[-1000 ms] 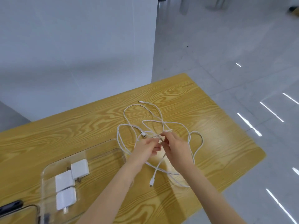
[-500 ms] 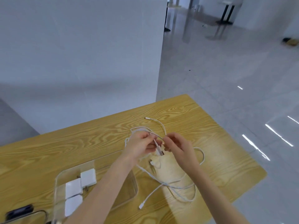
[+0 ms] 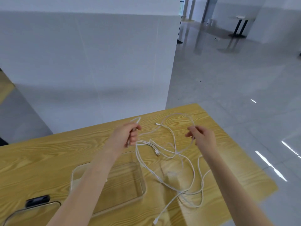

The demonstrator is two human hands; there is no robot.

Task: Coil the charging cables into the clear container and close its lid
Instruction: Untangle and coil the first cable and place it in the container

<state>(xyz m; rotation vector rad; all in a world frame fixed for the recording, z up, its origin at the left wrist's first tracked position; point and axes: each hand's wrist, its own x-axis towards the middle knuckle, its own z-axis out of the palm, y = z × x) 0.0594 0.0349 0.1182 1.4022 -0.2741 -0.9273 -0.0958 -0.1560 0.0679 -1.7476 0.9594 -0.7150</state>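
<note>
White charging cables (image 3: 175, 154) hang in a loose tangle between my raised hands and trail down onto the wooden table (image 3: 40, 157). My left hand (image 3: 125, 137) is closed on a folded bight of cable that sticks up above its fingers. My right hand (image 3: 201, 137) pinches another strand, held apart to the right. One USB plug (image 3: 157, 152) dangles in the middle and another connector (image 3: 155, 221) lies near the table's front edge. The clear container (image 3: 138, 173) sits below my left forearm, which hides its left part.
A clear lid (image 3: 32, 209) with a black clasp (image 3: 37, 199) lies at the front left. The table's right edge (image 3: 244, 152) drops to a glossy floor. A white partition wall stands behind the table.
My hands, close together before, have moved apart and risen, stretching the cables between them. The view has tilted upward, and the white adapters in the container are now hidden by my left arm.
</note>
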